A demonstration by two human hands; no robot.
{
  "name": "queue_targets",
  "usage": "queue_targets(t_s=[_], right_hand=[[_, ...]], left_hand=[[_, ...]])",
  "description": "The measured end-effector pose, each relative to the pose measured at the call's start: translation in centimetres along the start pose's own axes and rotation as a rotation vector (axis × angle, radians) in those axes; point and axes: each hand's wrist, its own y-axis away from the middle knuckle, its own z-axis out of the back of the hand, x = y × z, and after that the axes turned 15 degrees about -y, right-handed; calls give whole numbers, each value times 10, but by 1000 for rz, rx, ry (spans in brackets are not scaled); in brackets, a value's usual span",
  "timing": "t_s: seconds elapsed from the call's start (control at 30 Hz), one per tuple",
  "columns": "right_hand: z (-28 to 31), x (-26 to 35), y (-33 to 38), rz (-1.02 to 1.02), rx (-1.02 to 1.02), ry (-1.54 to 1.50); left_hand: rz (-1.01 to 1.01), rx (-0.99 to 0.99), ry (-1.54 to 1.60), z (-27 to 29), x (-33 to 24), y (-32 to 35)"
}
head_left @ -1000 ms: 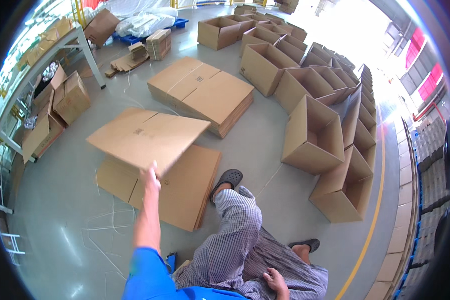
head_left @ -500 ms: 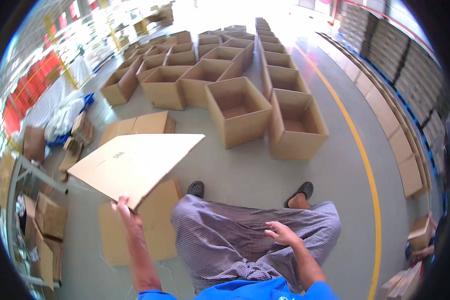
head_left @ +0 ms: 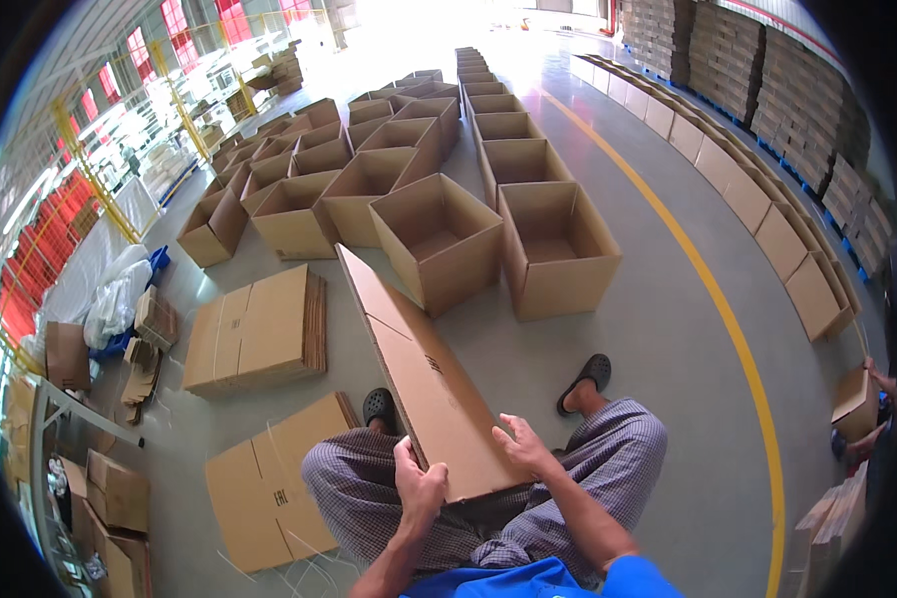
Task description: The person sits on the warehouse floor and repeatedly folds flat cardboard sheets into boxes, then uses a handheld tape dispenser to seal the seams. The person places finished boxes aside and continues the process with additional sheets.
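head view: the left hand (head_left: 421,485) is clenched on the near left edge of a flattened cardboard box (head_left: 419,379), thumb on top and fingers wrapped under. the right hand (head_left: 524,448) lies on the same box at its near right edge, fingers (head_left: 509,429) spread flat over the upper face, grasping it from that side. the box runs away from both hands as a long folded panel, tilted, its far end up and ahead of the hands, its near end over the person's lap in checked trousers (head_left: 588,468). just beyond the far end of the panel stand two open cartons (head_left: 558,249), side by side, with rows of more open cartons (head_left: 369,169) further ahead. to the left of the left hand a flat box (head_left: 259,498) lies on the grey floor (head_left: 668,339), and further left and ahead sits a stack of flat boxes (head_left: 254,329). ahead of the right hand a foot in a dark sandal (head_left: 586,379) rests on the floor; another sandal (head_left: 379,407) shows just ahead of the left hand, beside the panel. a yellow line (head_left: 728,319) runs along the floor well to the right of the right hand
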Motion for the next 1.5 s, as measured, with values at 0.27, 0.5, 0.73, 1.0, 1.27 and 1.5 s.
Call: queue_targets(t_s=[0.27, 0.5, 0.73, 1.0, 1.27, 1.5], right_hand=[[-50, -86, 45, -645, -197, -9], [-54, -85, 71, -970, -465, -53], [-53, -160, 63, -1167, -724, -385], [-60, -197, 24, -968, -1017, -600], [-36, -242, -34, -614, -956, -655], [-45, -154, -82, -578, -420, -971]], left_hand=[[108, 83, 87, 48, -24, 81], [183, 176, 85, 88, -35, 109], [137, 75, 219, 78, -17, 82], [46, 52, 229, 72, 31, 24], [-32, 81, 237, 36, 39, -34], [-26, 18, 102, 28, 26, -124]])
